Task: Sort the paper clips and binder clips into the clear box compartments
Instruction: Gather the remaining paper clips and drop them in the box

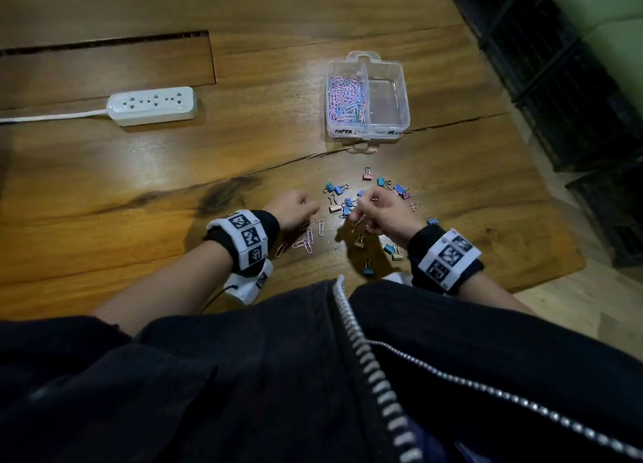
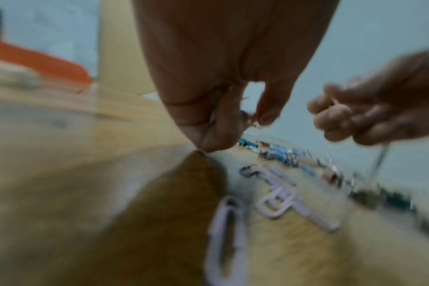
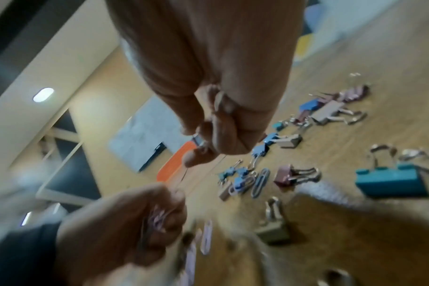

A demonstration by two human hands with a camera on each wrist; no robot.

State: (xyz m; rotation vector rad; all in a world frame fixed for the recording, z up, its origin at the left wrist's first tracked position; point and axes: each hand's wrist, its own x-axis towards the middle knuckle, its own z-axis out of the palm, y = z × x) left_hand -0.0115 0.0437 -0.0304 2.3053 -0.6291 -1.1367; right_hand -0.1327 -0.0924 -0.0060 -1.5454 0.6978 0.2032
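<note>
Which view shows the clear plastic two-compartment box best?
Head view: the clear plastic two-compartment box sits whole on the wooden table, pastel paper clips filling its left compartment, the right one looking empty. Neither wrist view shows the box recognisably.

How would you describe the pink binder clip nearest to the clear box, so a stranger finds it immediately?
Start at the clear box on the wooden table and move toward the person. The first clip you meet is the pink binder clip. It lies alone, ahead of the scattered pile; its closest neighbours are blue.
</note>
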